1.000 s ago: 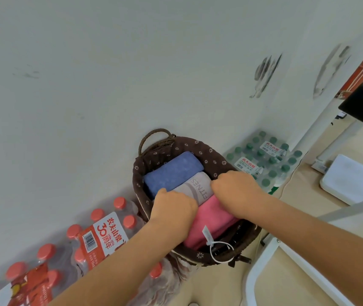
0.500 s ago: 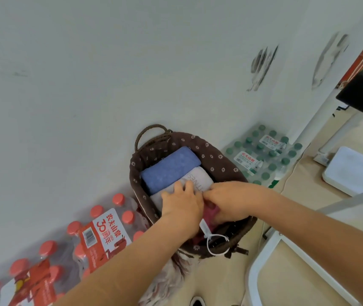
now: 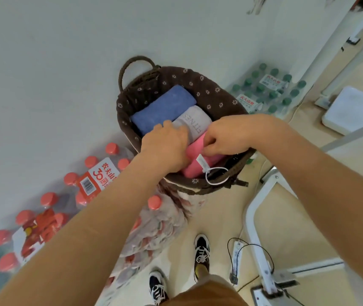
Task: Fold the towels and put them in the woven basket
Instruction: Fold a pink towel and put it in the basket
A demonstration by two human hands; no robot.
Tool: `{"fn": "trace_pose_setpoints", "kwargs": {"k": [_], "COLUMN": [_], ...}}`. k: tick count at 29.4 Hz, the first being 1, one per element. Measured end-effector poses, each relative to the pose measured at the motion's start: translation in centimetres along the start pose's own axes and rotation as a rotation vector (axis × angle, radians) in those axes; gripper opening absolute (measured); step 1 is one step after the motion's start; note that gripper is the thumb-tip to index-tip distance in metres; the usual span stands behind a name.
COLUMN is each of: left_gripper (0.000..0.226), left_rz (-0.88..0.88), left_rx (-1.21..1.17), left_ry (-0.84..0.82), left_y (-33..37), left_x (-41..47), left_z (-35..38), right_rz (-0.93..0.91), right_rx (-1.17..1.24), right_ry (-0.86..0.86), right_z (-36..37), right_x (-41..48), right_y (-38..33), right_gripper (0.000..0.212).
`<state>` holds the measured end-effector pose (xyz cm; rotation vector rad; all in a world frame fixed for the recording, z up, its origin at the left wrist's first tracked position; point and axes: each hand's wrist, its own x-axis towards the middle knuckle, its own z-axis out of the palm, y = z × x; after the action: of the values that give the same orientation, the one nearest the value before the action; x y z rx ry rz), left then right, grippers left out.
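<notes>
Three rolled towels lie side by side in the basket (image 3: 198, 85): blue towel (image 3: 160, 104), grey towel (image 3: 198, 115), pink towel (image 3: 192, 167). Left hand (image 3: 165, 144) presses flat on the grey towel; right hand (image 3: 222, 140) curls its fingers round the pink towel's edge. Soft, light, springy stuff, I reckon: grip at the fold. Right fingertips are hidden underneath.

three towels: blue towel (image 3: 160, 107), grey towel (image 3: 195, 120), pink towel (image 3: 195, 161). one woven basket (image 3: 209, 93). two hands: left hand (image 3: 165, 146), right hand (image 3: 224, 140). two shoes (image 3: 201, 250). one white tag (image 3: 203, 161).
</notes>
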<state>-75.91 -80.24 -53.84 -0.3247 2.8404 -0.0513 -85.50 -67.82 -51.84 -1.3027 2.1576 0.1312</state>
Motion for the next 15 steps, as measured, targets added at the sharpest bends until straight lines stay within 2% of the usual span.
{"fn": "trace_pose_setpoints", "kwargs": {"k": [2,4,7,10,12,13,15], "left_gripper": [0.036,0.022,0.021,0.018,0.020,0.028,0.034], "left_rz": [0.043,0.110,0.135,0.129,0.214,0.283,0.322], "left_rx": [-0.043,-0.162,-0.438,-0.758,-0.874,-0.835,-0.742], "left_ry": [0.066,0.216,0.438,0.547,0.505,0.460,0.369], "left_y": [-0.6,-1.7,-3.0,-4.9,-6.9,-8.2,-9.2], "left_x": [-0.4,-2.1,-5.4,-11.9,-17.4,-20.4,-23.4], "left_z": [-0.4,-0.2,-0.8,-0.6,1.3,2.9,6.5], "right_rz": [0.031,0.080,0.165,0.276,0.328,0.349,0.343], "right_rx": [0.027,0.130,0.353,0.509,0.549,0.587,0.706], "right_ry": [0.124,0.390,0.732,1.063,1.154,1.159,1.036], "right_z": [-0.1,0.5,0.8,2.5,5.6,7.9,11.5], "right_x": [-0.6,-1.9,-4.7,-9.1,-11.4,-12.3,-13.0], "right_y": [0.0,-0.9,-2.5,-7.4,-13.2,-17.0,-21.7], "right_gripper": [0.033,0.025,0.021,0.018,0.017,0.016,0.014]}}
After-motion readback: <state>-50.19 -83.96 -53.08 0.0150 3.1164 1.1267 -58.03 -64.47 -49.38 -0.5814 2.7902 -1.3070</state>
